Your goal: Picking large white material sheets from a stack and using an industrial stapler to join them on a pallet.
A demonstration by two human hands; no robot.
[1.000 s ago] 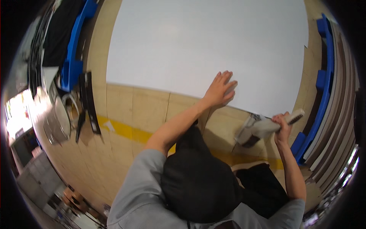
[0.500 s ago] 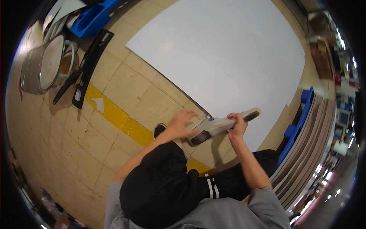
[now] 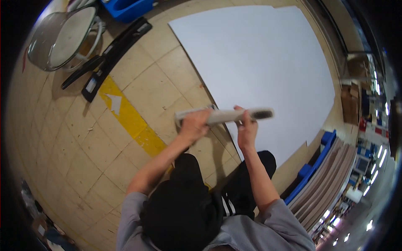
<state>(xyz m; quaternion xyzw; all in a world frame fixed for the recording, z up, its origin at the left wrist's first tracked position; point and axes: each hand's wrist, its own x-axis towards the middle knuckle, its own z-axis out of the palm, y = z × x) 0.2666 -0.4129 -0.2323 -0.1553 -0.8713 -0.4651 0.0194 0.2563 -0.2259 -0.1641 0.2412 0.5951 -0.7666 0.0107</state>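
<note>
Both my hands are on a long beige and grey tool (image 3: 224, 117) with a dark ridged or bristled patch at its right end. Its exact kind is unclear. My left hand (image 3: 195, 126) wraps over the left end, hiding much of it. Closer to the dark end, my right hand (image 3: 247, 133) grips the body from below, its fingers partly hidden. The tool is raised across the left edge of a large white sheet (image 3: 259, 62) that lies on the tiled floor (image 3: 113, 146). Some motion blur softens the tool and the hands.
A long black bar with a lever-like arm (image 3: 119, 52) rests on the floor at left, near a round-seated stool (image 3: 73, 37) and a blue bin (image 3: 130, 9). Yellow tape (image 3: 134, 125) crosses the tiles. Stacked brown boards (image 3: 324, 180) beside a blue frame (image 3: 310, 167) stand at right.
My left hand, open beside the tool before, has closed over its left end. The tool has swung to lie more level and shifted left in the picture. The whole view has also turned.
</note>
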